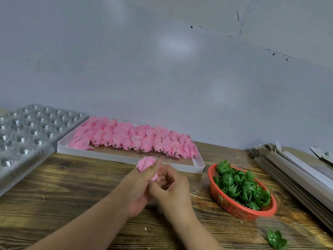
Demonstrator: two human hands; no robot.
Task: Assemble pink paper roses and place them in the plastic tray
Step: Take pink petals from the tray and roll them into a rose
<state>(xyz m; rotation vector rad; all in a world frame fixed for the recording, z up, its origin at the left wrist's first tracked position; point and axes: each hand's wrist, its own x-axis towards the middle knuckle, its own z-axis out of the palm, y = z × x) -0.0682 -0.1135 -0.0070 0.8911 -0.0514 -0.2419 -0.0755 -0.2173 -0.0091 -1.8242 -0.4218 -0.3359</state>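
Note:
My left hand grips a pink paper rose above the wooden table, petals pointing away from me. My right hand is curled against the rose's lower end, right beside the left hand; what its fingers hold is hidden. Behind the hands lies a white shallow box filled with several pink rose heads in rows. A clear plastic tray with round cells lies at the far left. A red basket of green plastic calyxes stands to the right.
One loose green calyx lies at the table's near right edge. A stack of flat cardboard and white sheets sits at the far right. A grey wall rises behind the table. Bare wood shows left of the hands.

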